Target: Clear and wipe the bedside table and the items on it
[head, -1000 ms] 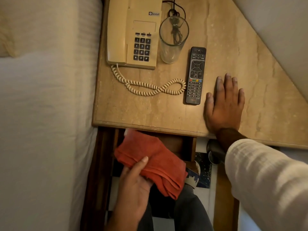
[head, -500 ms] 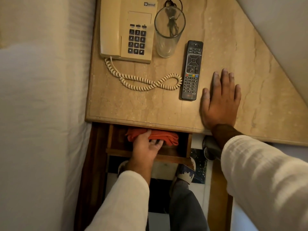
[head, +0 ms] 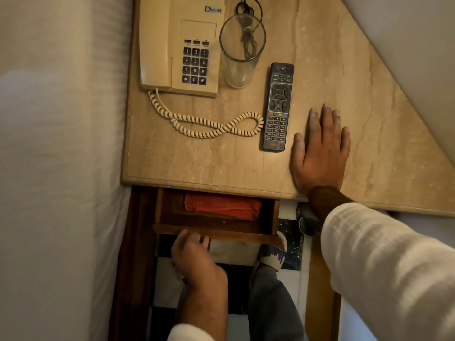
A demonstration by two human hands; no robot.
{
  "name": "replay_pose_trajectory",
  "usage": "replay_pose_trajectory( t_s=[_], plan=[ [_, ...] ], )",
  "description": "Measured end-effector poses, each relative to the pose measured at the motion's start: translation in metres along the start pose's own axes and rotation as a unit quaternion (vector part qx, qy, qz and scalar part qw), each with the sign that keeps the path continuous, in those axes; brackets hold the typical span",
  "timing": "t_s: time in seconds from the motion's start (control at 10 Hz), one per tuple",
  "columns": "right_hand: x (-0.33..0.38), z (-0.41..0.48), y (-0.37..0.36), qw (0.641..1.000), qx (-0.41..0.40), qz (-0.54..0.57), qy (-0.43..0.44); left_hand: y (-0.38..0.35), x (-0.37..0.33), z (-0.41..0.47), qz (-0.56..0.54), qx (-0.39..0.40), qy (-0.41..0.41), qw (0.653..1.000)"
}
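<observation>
The beige marble bedside table [head: 187, 163] carries a cream telephone [head: 172, 45] with its coiled cord [head: 214, 126], an empty drinking glass [head: 240, 55] and a black remote control [head: 277, 107]. My right hand [head: 320, 151] lies flat on the tabletop just right of the remote, fingers straight. Below the table's front edge a wooden drawer [head: 216, 232] stands pulled out, with a folded red cloth [head: 221, 205] lying inside. My left hand [head: 194, 257] is at the left part of the drawer's front board, its fingers curled on the board's edge.
A bed with a white sheet [head: 61, 168] runs along the left side, tight against the table. A pale wall [head: 406, 57] cuts diagonally across the table's right side. My leg and foot [head: 270, 279] stand on a checkered floor beneath the drawer.
My left hand carried the red cloth into the drawer, released it there, then drew back to the drawer's front board. My right hand stayed flat on the table.
</observation>
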State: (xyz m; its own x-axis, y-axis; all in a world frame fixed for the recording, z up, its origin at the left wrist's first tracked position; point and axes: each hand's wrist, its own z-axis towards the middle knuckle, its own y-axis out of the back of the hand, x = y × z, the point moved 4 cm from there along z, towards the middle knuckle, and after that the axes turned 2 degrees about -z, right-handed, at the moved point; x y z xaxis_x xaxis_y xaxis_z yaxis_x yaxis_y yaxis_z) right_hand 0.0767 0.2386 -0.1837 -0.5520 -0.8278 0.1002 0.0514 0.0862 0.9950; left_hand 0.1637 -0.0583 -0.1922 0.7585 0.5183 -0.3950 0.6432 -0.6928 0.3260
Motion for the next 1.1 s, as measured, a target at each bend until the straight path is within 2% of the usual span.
replay_pose_trajectory(
  t_s=[0.1,0.2,0.3,0.4,0.6,0.7,0.9,1.0,1.1],
  plan=[
    [0.000,0.001,0.000,1.000,0.003,-0.004,0.001,0.006,0.004,0.007,-0.012,0.003,0.059,0.998],
    [0.000,0.000,0.000,1.000,0.004,0.000,0.001,-0.019,-0.005,0.007,-0.077,0.031,0.109,0.991],
    [0.000,0.001,0.001,1.000,0.001,-0.004,0.001,-0.046,-0.016,0.009,-0.083,-0.030,0.124,0.988],
    [0.001,0.001,0.001,1.000,0.010,0.000,0.001,-0.066,-0.023,0.001,-0.141,-0.062,0.138,0.978],
    [0.001,0.001,0.000,1.000,0.010,-0.002,-0.001,-0.089,-0.037,-0.004,-0.150,0.000,0.148,0.978],
    [-0.001,0.001,0.000,1.000,0.012,-0.002,-0.002,-0.102,-0.044,-0.007,-0.153,0.092,0.134,0.975],
    [-0.002,0.002,-0.002,1.000,0.012,0.003,0.000,-0.106,-0.052,-0.009,-0.147,0.181,0.128,0.964],
    [0.000,-0.002,-0.002,1.000,0.017,0.019,0.000,-0.092,-0.056,-0.022,-0.121,0.173,0.073,0.975],
    [-0.002,0.005,0.004,0.998,0.038,0.042,-0.004,-0.094,-0.086,-0.044,-0.084,0.103,-0.119,0.984]
  ],
)
